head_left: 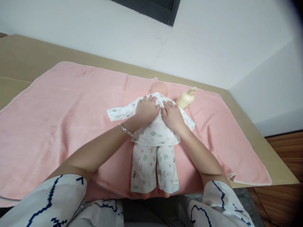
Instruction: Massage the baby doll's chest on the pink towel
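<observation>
A baby doll (159, 88) lies on a pink blanket (94, 94), its head toward the wall and its feet toward me. It wears a white patterned shirt (156, 132) and matching trousers (144, 167). My left hand (147, 109) rests flat on the upper part of the shirt, fingers spread. Beside it my right hand (172, 116) lies flat on the shirt too, with its fingers extended toward the doll's head. The thumbs are close together. Neither hand grips anything. Just right of the doll's head, a pale yellow pump bottle (186, 98) is on the blanket.
The blanket covers much of a light wooden table (262, 148), whose right edge shows. A white wall (132, 41) stands behind it, with a dark frame (158, 11) above. Brown wooden panelling (286, 151) is at the lower right.
</observation>
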A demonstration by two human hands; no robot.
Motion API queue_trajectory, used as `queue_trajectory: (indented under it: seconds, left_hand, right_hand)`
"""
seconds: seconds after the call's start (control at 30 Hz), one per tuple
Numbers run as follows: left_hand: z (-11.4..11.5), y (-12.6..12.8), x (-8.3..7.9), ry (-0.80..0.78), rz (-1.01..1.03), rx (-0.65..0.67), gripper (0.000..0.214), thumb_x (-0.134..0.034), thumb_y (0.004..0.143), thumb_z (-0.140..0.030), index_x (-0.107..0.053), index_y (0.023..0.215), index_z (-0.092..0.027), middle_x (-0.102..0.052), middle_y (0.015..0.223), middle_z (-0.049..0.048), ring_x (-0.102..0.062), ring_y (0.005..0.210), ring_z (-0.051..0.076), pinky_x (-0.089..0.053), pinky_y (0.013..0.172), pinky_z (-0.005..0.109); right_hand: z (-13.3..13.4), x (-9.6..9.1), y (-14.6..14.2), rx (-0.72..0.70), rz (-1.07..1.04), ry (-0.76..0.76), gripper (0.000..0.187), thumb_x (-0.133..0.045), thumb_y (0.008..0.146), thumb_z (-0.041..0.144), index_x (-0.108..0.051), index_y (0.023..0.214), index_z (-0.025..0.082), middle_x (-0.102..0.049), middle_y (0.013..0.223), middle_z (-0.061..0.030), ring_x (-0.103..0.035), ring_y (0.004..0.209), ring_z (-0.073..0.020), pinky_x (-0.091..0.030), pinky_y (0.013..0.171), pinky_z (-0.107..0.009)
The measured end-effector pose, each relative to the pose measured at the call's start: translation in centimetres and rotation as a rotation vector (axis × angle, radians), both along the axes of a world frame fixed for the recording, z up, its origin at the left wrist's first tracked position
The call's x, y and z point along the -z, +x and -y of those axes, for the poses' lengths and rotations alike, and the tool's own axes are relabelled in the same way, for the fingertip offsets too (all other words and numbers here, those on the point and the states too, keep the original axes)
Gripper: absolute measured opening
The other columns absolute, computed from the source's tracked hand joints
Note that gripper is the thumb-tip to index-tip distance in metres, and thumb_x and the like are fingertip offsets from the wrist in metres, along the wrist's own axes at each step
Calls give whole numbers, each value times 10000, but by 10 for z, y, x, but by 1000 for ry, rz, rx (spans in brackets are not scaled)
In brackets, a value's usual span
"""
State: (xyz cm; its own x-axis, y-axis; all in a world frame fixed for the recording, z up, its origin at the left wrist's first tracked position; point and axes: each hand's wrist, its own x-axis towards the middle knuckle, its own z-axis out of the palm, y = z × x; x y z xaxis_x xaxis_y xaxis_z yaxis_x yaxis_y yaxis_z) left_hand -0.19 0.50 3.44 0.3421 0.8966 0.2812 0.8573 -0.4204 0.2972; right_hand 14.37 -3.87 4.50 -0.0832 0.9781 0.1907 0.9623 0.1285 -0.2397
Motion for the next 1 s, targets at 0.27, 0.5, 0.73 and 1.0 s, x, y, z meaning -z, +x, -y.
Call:
queue_trajectory:
  seconds: [0.27,0.5,0.73,1.0]
  left_hand:
    - [20,6,-12,-57,-112,-12,541,-314,1042,-317,-415,1521,-88,-440,1591,154,-370,1482,372,-313,1207,564]
    - [21,1,-18,-41,-110,102,459,-314,1031,-265,-583,1374,-121,-558,1494,127,-485,1390,321,-455,1106,460]
    - [-2,2,6,17,51,-25,509,-291,1034,-284,-532,1438,-89,-531,1530,114,-445,1431,337,-360,1186,513]
    - [-3,7,18,24,186,-60,493,-338,1015,-318,-560,1427,-165,-546,1525,63,-436,1442,320,-310,1217,508]
  right_hand:
    - [-18,3,18,5,-137,-58,607,-275,1046,446,-424,1531,112,-401,1610,-186,-309,1539,-338,-216,1252,-599]
    - [-17,7,15,9,-44,-16,605,-272,1047,409,-413,1528,71,-404,1607,-189,-326,1529,-351,-235,1251,-577]
    - [13,0,-15,14,212,140,500,-279,1031,260,-592,1330,8,-703,1240,-255,-639,1216,-357,-436,1098,-494]
    - [-22,18,15,-18,-101,90,613,-325,1032,410,-420,1519,49,-394,1611,-201,-320,1535,-326,-259,1263,-525]
